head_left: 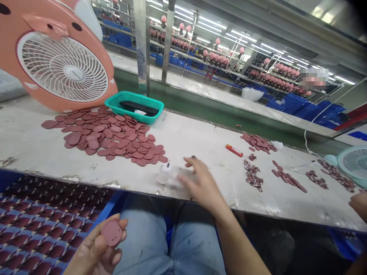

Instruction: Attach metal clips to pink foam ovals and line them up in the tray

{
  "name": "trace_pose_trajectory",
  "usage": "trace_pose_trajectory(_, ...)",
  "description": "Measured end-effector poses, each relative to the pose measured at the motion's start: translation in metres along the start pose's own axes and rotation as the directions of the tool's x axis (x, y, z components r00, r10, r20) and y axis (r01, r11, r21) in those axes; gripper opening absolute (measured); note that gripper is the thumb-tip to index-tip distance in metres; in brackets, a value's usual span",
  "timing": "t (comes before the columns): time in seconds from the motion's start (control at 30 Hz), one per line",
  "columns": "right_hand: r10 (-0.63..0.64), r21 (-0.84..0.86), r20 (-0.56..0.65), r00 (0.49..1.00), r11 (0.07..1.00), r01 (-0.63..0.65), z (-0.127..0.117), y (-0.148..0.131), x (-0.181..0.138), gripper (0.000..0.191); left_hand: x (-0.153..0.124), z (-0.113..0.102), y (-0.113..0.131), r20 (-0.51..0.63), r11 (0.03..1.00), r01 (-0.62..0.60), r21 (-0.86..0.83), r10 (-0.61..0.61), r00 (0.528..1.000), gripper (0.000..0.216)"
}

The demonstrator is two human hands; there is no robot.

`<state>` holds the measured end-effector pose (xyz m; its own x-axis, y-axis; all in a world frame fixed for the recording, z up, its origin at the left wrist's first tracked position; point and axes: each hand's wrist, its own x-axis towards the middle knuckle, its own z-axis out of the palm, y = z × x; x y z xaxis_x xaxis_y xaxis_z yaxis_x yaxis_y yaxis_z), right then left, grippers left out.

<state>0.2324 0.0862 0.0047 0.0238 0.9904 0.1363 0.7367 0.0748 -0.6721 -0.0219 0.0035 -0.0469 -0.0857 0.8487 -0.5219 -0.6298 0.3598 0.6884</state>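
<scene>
Low at the left, my left hand (96, 244) pinches a flat maroon oval disc (111, 233) with tiny holes between thumb and fingers. My right hand (200, 183) hovers over the worktable's front part, its fingers apart and slightly blurred. Beside its thumb stands a small translucent bottle (164, 175) with a thin dark tip. A small dark and reddish piece (194, 157) lies at the right fingertips, partly hidden by them. To the left of the bottle spreads a large heap of maroon discs (114, 137).
A pink fan (110, 72) and a green basket (156, 119) stand behind the heap. A red-orange stick-like item (234, 150), small metallic parts (252, 175) and more discs (288, 179) lie rightward. Filled blue trays (114, 206) sit lower left. Another person's hand (359, 204) shows at right.
</scene>
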Motion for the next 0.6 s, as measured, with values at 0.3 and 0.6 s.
trace_pose_trajectory(0.3,0.135,-0.036,-0.162,0.977,0.989,-0.143,-0.027,0.054,0.007,0.023,-0.014,0.020,-0.003,0.040,0.998,0.062,-0.008,-0.062,0.997,0.029)
trace_pose_trajectory(0.6,-0.124,0.534,0.181,0.976,0.845,0.008,-0.007,-0.030,-0.063,0.016,-0.043,0.054,0.010,0.045,0.968,0.249,-0.001,-0.249,0.967,0.045)
